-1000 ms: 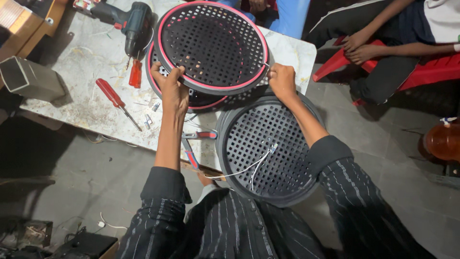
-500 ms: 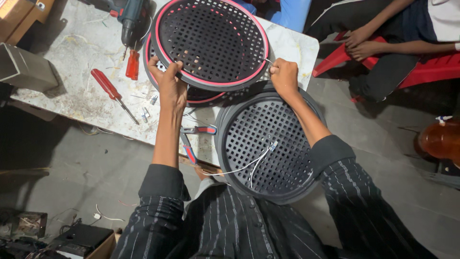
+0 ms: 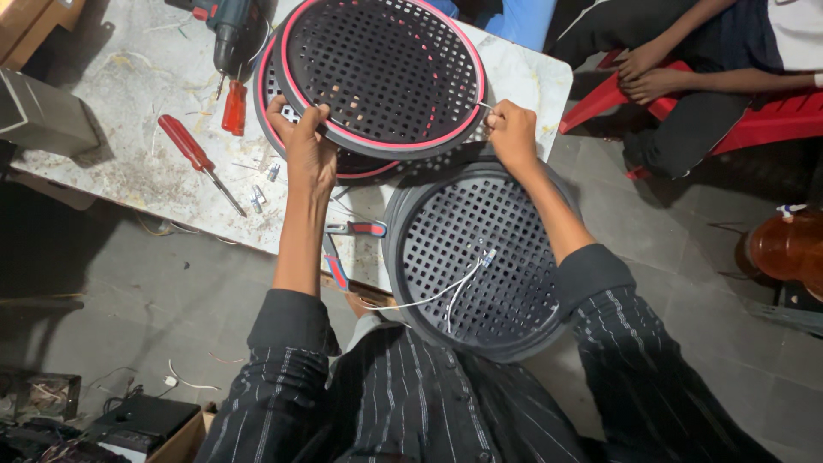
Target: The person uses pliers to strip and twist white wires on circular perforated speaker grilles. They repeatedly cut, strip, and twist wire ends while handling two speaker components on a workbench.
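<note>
At the bench's [image 3: 103, 184] left part lies a red-handled screwdriver [image 3: 199, 163]; a cordless drill [image 3: 230, 34] rests near the far edge. The left hand [image 3: 307, 153] is clamped on the left rim of the red-trimmed round grille [image 3: 381, 77], which lies at the bench's right end over a second, similar grille. The right hand [image 3: 512, 135] is closed at the grille's right rim, apparently pinching a thin wire. The grey grille [image 3: 476, 257] with white wires overhangs the bench's near right corner, against the person's lap.
</note>
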